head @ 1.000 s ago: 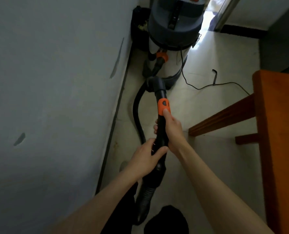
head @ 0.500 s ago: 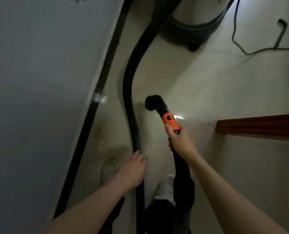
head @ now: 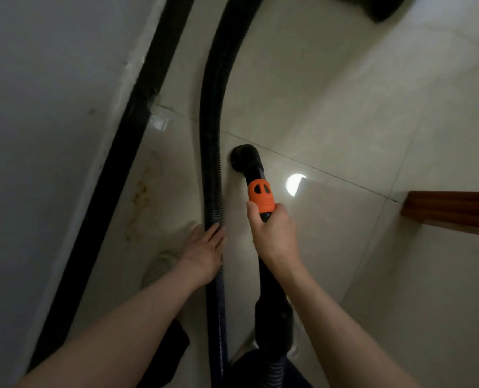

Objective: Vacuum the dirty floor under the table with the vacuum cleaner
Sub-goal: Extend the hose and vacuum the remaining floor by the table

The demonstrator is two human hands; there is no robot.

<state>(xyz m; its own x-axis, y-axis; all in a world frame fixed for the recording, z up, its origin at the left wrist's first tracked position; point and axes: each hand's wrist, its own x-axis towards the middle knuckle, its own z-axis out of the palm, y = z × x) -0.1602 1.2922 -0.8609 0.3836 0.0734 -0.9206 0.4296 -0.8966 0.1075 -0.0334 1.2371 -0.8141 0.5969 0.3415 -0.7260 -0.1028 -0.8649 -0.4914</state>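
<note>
1. Vacuum handle (head: 260, 201): rigid black tube with orange collar, held low over the tiled floor (head: 344, 107); your right hand (head: 274, 236) is wrapped round it just below the collar. Probably light; keep hold there.
2. Hose (head: 211, 163): ribbed, likely flexible and draggy; your left hand (head: 206, 252) lies against it, fingers straight, not clasping.
3. Clearances: wall (head: 36, 135) and black skirting (head: 115, 177) close on your left; wooden rail (head: 454, 211) to your right, open tiles between.
</note>
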